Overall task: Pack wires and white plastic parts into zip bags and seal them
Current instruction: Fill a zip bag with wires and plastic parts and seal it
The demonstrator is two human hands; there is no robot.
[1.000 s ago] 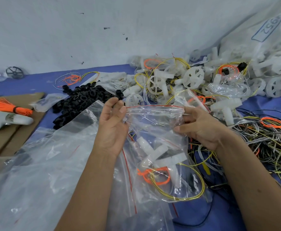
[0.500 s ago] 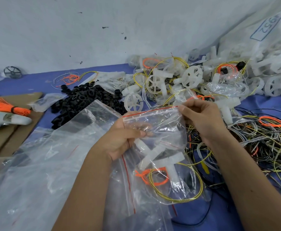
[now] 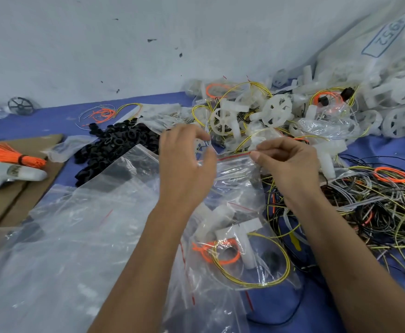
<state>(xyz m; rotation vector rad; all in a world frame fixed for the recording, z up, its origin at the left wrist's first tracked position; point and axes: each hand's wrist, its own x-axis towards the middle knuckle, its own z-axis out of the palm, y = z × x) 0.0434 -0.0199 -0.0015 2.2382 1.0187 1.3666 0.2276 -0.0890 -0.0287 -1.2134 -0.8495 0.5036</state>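
A clear zip bag (image 3: 235, 188) with a red zip strip stands upright in front of me. It holds white plastic parts (image 3: 239, 233) and coils of orange and yellow wire (image 3: 252, 280). My right hand (image 3: 290, 169) pinches the right end of the bag's top edge. My left hand (image 3: 184, 164) is at the left end of that edge, thumb on the bag's corner and fingers curled above it. The strip runs taut between the two hands.
Empty zip bags (image 3: 76, 236) lie at the left. Behind them are black rings (image 3: 115, 145), a heap of white wheel parts (image 3: 276, 114) and filled bags. A tangle of wires (image 3: 376, 207) lies at the right. An orange wire bundle (image 3: 6, 155) rests on cardboard.
Both hands have risen to the bag's top edge. The left hand left the bag's front and went to the left corner; the right pinches the strip's right end.
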